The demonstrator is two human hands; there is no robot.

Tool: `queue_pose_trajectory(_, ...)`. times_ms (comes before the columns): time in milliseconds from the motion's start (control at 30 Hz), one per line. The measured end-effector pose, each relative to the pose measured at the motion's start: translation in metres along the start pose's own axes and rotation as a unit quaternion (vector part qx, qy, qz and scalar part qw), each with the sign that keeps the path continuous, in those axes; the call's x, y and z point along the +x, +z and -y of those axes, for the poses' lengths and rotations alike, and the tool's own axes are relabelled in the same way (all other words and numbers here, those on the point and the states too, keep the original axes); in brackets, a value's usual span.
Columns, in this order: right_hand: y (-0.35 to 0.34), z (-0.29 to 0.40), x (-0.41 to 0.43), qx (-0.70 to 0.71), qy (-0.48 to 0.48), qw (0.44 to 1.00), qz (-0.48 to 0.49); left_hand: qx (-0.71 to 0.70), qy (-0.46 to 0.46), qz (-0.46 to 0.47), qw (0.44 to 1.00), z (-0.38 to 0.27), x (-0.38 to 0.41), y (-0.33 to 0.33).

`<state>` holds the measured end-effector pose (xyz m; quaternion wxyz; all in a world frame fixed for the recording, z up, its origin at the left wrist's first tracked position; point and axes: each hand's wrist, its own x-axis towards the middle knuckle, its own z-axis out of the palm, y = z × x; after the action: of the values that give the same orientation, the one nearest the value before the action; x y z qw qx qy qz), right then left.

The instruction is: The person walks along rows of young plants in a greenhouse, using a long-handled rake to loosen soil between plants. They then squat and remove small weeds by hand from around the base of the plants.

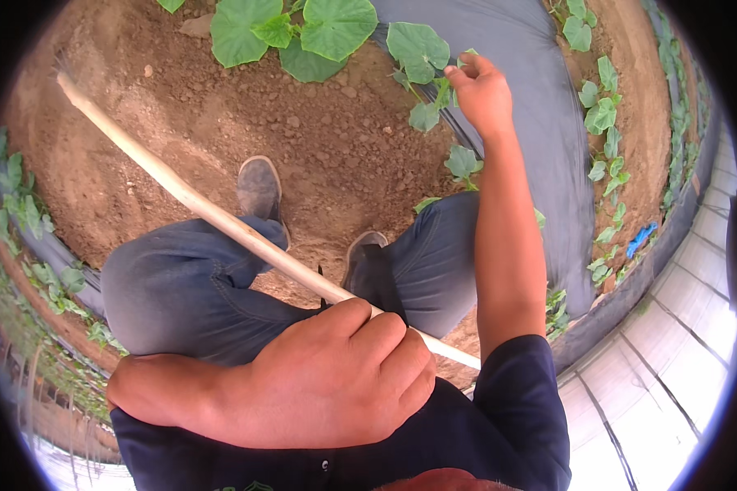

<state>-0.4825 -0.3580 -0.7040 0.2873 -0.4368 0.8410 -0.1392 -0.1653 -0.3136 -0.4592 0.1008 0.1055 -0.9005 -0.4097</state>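
My left hand [338,374] is closed around a pale, peeled wooden pole [233,227] close to my chest. The pole runs slantwise over my legs to the far left, where a few thin dark strands show at its tip. My right hand [482,92] reaches out to a young cucumber-like plant [417,52] at the edge of black plastic mulch film [528,123]. Its thumb and fingers are curled at a small green leaf [468,53], partly hidden behind them. Whether they grip the leaf is unclear.
Larger leafy plants [338,27] grow ahead of me from bare brown soil [325,123]. Another row of vines [608,116] lies right of the film. A blue scrap [641,239] rests near a pale panelled wall [651,344]. More plants [21,184] line the left.
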Motion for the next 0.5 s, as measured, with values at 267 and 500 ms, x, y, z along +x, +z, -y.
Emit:
queue_pose_trajectory(267,0.015,0.071,-0.119,-0.030,-0.199,0.964,0.171,0.023,-0.008,0.024,0.999,0.013,0.002,0.006)
queue_pose_trajectory(500,0.069,0.051,-0.125,-0.111,-0.219,0.911,0.331,0.089,-0.065,0.043,0.993,0.047,0.009,0.041)
